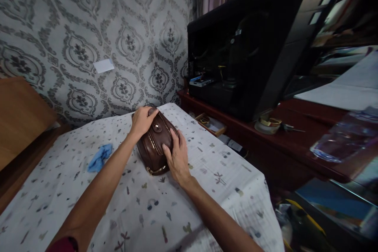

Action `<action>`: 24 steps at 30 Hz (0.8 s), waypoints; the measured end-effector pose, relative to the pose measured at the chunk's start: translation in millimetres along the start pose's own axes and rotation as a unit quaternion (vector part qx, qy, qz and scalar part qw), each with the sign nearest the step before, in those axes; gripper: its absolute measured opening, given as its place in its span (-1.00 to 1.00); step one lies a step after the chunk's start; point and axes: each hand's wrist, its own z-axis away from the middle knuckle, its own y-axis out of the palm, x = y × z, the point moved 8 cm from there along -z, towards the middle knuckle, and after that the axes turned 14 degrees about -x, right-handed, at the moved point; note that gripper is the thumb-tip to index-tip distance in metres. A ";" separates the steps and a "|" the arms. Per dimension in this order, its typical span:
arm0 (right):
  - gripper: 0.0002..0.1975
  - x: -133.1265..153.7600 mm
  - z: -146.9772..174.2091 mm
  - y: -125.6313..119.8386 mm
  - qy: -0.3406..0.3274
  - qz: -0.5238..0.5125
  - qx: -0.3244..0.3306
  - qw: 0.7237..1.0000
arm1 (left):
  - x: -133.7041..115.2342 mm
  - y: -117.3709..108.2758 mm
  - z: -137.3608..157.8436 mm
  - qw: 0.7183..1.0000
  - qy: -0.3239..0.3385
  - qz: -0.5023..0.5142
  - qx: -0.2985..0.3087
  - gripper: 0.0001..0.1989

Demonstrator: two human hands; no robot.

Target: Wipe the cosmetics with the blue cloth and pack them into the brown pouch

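A brown leather bag [156, 141] with gold zippers and a small button tab lies on the patterned white sheet [153, 220]. My left hand [142, 121] holds the bag at its far end, its thumb stretched over the top and the other fingers hidden behind. Against the near right side of the bag is my right hand [178, 159], thumb on the top face and fingers along the edge. A crumpled blue cloth [100, 158] lies on the sheet, left of the bag and beyond my left forearm.
A dark red desk [291, 149] runs along the right, bearing a black computer case [236, 59], a roll of tape [268, 124] and a clear plastic packet [342, 141]. Its small drawer [217, 127] stands open. A wooden board [23, 118] rises at left.
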 end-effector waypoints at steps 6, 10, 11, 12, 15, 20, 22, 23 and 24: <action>-0.43 -1.3 0.2 3.3 -0.034 0.044 0.012 0.998 | -3.5 2.0 5.9 0.997 -0.014 0.071 0.010 -0.65; -0.48 -3.1 -3.2 0.6 -0.045 0.048 0.001 0.998 | -4.2 3.1 11.0 0.993 -0.017 0.116 0.021 -0.71; -0.50 -3.1 -4.2 -0.8 -0.047 0.047 -0.005 0.998 | -3.6 2.4 11.7 0.992 -0.018 0.122 0.022 -0.71; -0.51 -2.8 -4.9 -2.1 -0.049 0.045 -0.011 0.998 | -2.8 1.0 12.1 0.992 -0.018 0.126 0.024 -0.70; -0.52 -0.7 -5.2 -3.8 -0.054 0.035 -0.015 0.998 | 0.3 -7.1 12.1 0.990 -0.008 0.135 0.035 -0.70; -0.48 5.4 -3.1 -6.2 -0.046 0.002 -0.012 0.999 | 17.4 -30.6 10.6 0.998 0.011 0.059 0.026 -0.68; -0.51 7.1 -2.8 -8.2 -0.039 -0.015 -0.016 0.999 | 28.6 -34.7 12.5 1.000 0.000 -0.007 0.029 -0.75; -0.53 7.7 -2.8 -9.0 -0.036 -0.024 -0.017 0.999 | 33.6 -35.5 13.9 0.999 -0.007 -0.035 0.030 -0.79; -0.55 8.0 -2.8 -9.7 -0.033 -0.031 -0.018 0.999 | 37.7 -35.9 15.4 0.998 -0.015 -0.056 0.027 -0.81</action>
